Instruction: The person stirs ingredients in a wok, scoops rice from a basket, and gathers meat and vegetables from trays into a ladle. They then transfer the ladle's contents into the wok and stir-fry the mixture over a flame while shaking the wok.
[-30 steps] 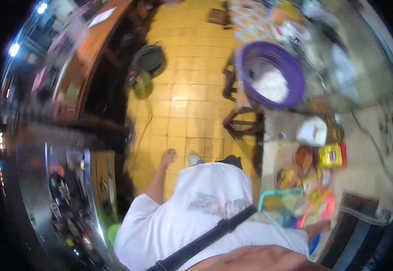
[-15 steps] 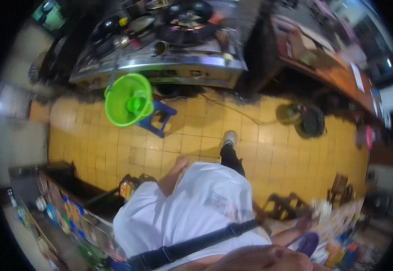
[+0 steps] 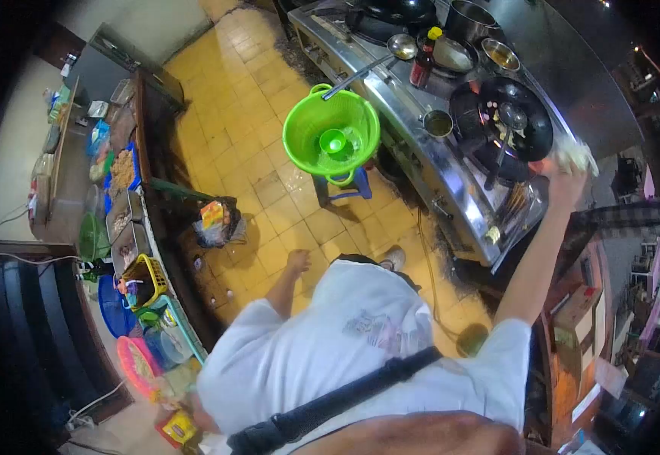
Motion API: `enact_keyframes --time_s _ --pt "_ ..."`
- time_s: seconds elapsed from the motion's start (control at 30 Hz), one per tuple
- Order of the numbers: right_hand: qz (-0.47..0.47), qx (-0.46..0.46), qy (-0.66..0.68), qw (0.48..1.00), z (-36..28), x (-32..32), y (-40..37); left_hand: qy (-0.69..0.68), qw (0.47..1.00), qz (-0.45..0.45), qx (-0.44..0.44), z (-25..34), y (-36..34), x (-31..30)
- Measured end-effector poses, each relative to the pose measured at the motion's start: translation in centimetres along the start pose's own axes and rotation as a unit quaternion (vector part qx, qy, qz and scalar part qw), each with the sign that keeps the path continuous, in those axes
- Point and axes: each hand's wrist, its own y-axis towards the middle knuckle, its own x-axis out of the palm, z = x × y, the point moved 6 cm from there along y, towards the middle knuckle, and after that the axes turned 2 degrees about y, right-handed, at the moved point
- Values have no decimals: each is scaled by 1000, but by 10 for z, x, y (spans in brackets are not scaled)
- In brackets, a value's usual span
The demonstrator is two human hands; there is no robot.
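My right hand (image 3: 566, 184) reaches out to the stove's right end, closed around a crumpled whitish cloth (image 3: 575, 157). Just left of the cloth is the rim of a black wok (image 3: 533, 125), which has a ladle (image 3: 509, 136) and some food pieces in it. Whether the cloth touches the wok is unclear. My left hand (image 3: 297, 262) hangs low over the yellow tiled floor, fingers loosely apart, holding nothing.
A green basket (image 3: 299, 140) with a green bowl stands on a blue stool (image 3: 352, 184) before the metal stove (image 3: 402, 114). A sauce bottle (image 3: 422, 64) and metal cup (image 3: 437, 123) are on the stove. A plastic bag (image 3: 220, 227) is by the left counter.
The view has turned and the stove looks closer. My right hand has gone from the lower right up to beside the wok, with the whitish cloth.
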Motion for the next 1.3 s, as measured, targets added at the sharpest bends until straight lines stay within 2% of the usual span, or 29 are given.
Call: enact_keyframes --time_s 0.03,0.07,0.1,0.17,0.2,0.23,0.27,0.3,0.4,0.43,0.47,0.5,0.53,0.6,0.63,0.7,0.77,0.8,0.83,0.87,0.9,0.97,1.1,1.13,1.17,1.2,1.23,1.27,1.3 --pt "-18 119 177 977 47 21 18 2 997 -26 69 17 -2 21" --pt "-5 274 408 871 96 39 31 8 989 -56 136 39 -3 42" --pt "-26 318 447 836 125 51 35 14 988 -66 138 59 -2 58" --pt "62 373 223 898 70 76 21 65 966 -49 244 117 -4 89" --pt "29 356 315 879 90 82 9 -2 941 -39 337 147 -5 102" --pt "28 368 296 881 99 89 4 3 940 -52 338 169 9 115" --pt "62 342 221 911 102 88 -13 19 925 -53 377 197 26 121" --pt "84 329 229 912 101 85 -38 36 908 -56 413 217 42 127" --pt "76 268 136 951 94 57 -129 87 929 -31 359 259 107 144" --pt "120 327 161 924 107 39 -175 133 942 -12 307 265 126 149" --pt "190 347 176 901 84 26 -214 179 951 1 253 271 146 155" --pt "224 403 61 885 61 10 -250 215 951 -1 223 265 177 159" --pt "174 329 -41 927 59 -14 -296 241 947 -22 211 256 214 164" --pt "254 486 -101 830 49 -52 -393 264 941 -74 200 237 277 174" --pt "272 486 -117 822 24 -52 -388 275 936 -97 196 230 288 186" --pt "206 557 -177 785 -30 -24 -370 289 937 -128 147 223 293 199" --pt "95 353 -242 899 -23 12 -301 294 938 -147 111 221 294 206" --pt "40 451 -181 873 -22 39 -257 294 939 -147 105 221 295 209" --pt "48 408 -188 892 -1 57 -227 292 940 -143 102 223 296 211" --pt "66 469 -84 877 13 80 -194 289 942 -134 102 223 299 211" --pt "113 551 59 824 38 100 -177 287 945 -119 104 224 301 207" --pt "79 665 263 695 66 131 -145 278 950 -92 110 227 298 206" --pt "57 643 180 742 52 136 -90 268 955 -74 101 228 303 200" --pt "-8 576 17 817 39 128 -73 272 953 -85 100 226 303 198" --pt "-71 487 -146 858 20 124 -60 279 949 -108 101 226 306 195" --pt "-69 490 -146 857 7 119 -60 286 944 -132 102 225 310 191" --pt "-110 378 -278 876 -16 111 -49 290 934 -180 106 224 311 197" --pt "-148 253 -402 868 -42 110 -38 290 934 -182 105 229 302 197" --pt "-149 250 -404 867 -60 106 -32 328 919 -185 121 237 292 198"
